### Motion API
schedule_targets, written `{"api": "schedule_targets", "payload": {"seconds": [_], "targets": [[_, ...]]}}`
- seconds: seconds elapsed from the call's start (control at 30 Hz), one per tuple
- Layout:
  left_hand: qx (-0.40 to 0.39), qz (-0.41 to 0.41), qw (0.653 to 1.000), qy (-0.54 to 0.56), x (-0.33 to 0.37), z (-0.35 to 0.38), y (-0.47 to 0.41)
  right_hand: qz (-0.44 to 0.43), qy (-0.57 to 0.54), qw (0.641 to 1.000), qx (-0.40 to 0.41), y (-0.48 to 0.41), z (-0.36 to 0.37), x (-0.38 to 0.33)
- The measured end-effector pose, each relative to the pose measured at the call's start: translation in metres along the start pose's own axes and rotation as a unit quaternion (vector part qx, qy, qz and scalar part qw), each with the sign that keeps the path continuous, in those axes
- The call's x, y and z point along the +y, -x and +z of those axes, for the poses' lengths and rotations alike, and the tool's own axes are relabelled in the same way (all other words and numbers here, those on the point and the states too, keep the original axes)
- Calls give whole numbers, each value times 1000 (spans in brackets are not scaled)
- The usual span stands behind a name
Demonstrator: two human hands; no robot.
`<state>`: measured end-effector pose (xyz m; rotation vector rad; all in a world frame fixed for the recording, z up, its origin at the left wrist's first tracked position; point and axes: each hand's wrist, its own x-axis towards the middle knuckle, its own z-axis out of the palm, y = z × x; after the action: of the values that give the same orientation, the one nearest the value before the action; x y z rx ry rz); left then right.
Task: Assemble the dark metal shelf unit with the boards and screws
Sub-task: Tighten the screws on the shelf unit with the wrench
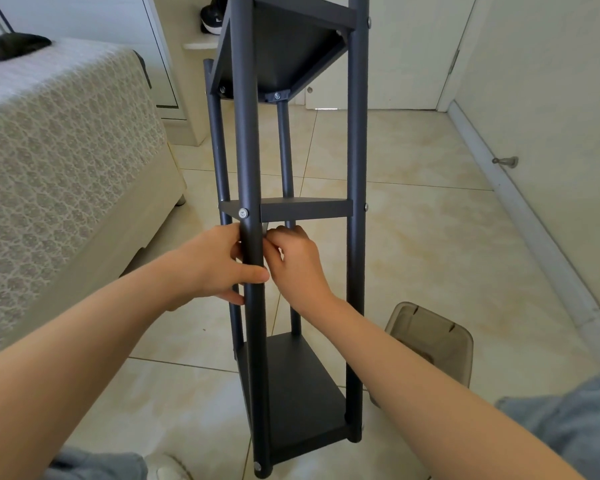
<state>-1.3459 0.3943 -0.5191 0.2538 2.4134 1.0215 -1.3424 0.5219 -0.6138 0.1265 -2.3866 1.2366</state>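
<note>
The dark metal shelf unit (355, 168) stands tilted in front of me on the tiled floor, with several round posts and three dark boards: a top board (291, 50), a middle board (305, 209) and a bottom board (302, 386). A silver screw (243, 213) joins the near left post (252, 150) to the middle board. My left hand (219, 265) grips that post just below the middle board, thumb across its front. My right hand (293, 261) reaches behind the same post with fingers curled, pinching a small pale object (264, 227) that is mostly hidden.
A bed with a patterned cover (66, 150) runs along the left. A translucent grey plastic bin (433, 341) sits on the floor at the right of the shelf. White wall, door and a door stop (506, 162) lie to the right. My knees show at the bottom corners.
</note>
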Motion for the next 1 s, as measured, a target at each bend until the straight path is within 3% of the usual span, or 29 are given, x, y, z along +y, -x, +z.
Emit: {"api": "schedule_targets", "payload": {"seconds": [0.37, 0.63, 1.0], "targets": [[6, -14, 1000, 19, -4, -4, 1, -45, 12, 999, 29, -14, 13, 8], [16, -13, 1000, 19, -4, -3, 0, 64, -28, 994, -81, -1, -1, 6], [18, -18, 999, 23, -3, -3, 0, 75, -27, 987, -139, 5, -22, -7]]}}
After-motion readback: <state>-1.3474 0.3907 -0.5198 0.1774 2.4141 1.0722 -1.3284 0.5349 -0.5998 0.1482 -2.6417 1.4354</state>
